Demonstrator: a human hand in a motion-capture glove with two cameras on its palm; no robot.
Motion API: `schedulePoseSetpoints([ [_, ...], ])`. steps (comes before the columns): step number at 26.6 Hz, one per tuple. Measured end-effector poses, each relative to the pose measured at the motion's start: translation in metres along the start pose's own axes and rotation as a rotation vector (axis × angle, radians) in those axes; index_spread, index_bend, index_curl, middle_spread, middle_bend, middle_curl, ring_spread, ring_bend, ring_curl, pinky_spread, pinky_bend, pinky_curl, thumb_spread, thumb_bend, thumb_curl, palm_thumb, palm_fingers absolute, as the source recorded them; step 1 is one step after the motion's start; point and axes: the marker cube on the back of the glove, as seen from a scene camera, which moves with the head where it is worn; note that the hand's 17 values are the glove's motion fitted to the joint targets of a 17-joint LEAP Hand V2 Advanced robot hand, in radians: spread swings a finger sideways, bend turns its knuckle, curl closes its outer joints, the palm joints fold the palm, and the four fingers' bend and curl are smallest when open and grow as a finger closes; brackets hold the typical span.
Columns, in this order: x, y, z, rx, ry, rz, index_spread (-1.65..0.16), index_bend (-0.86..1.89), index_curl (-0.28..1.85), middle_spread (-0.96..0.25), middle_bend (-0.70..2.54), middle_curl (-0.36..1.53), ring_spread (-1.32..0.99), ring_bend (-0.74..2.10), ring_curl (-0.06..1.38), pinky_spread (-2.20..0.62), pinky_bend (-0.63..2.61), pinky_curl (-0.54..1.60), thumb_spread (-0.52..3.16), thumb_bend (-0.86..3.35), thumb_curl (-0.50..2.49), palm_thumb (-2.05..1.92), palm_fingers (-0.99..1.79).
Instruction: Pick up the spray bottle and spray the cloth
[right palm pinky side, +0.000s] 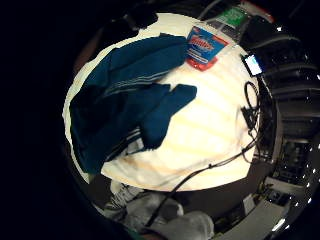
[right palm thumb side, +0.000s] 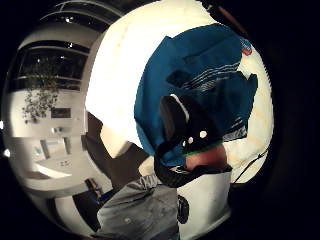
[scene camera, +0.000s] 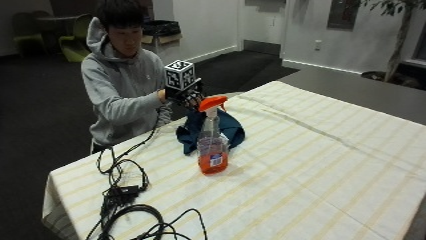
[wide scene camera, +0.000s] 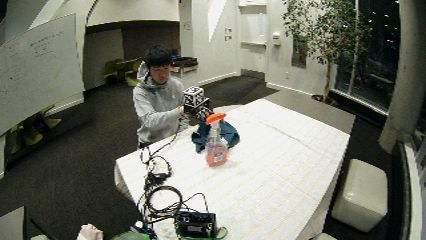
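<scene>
One spray bottle (scene camera: 212, 145) upright on striped surface (scene camera: 319, 165), blue cloth (scene camera: 229, 131) just behind it, gloved hand (scene camera: 188, 96) raised above cloth, grasp state unclear.

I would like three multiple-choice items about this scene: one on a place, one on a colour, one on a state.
1. Where does the spray bottle stand?
A. on the striped tablecloth, beside the cloth
B. on the floor
C. on a chair

2. What colour is the cloth?
A. yellow
B. dark blue
C. white

3. What is the gloved right hand doing?
A. gripping the bottle
B. pressing the cloth flat
C. raised above the cloth, holding nothing

Key: 1 A, the bottle stands upright on the table; 2 B, both palm views show it blue; 3 C, the outside view shows the hand clear of the bottle.
</scene>
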Motion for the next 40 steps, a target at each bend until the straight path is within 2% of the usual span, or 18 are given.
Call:
schedulePoseSetpoints([
  [8,0.010,0.004,-0.004,0.028,0.018,-0.051,-0.25,0.19,0.17,-0.01,0.31,0.16,0.04,0.25,0.13,0.19,0.33,0.17,0.81,0.29,0.12,0.49,0.48],
  [18,0.037,0.020,-0.003,0.152,-0.005,-0.153,-0.30,0.18,0.24,-0.02,0.32,0.23,0.04,0.18,0.16,0.22,0.29,0.21,1.02,0.23,0.16,0.52,0.47],
  [30,0.104,0.024,-0.009,0.313,-0.082,-0.047,-0.31,0.12,0.25,-0.03,0.31,0.28,0.04,0.19,0.17,0.24,0.32,0.27,1.02,0.09,0.20,0.49,0.37],
  [40,0.158,-0.011,-0.011,0.432,-0.319,0.062,-0.29,0.10,0.23,-0.03,0.32,0.31,0.05,0.24,0.21,0.24,0.35,0.30,1.02,0.02,0.24,0.53,0.36],
])
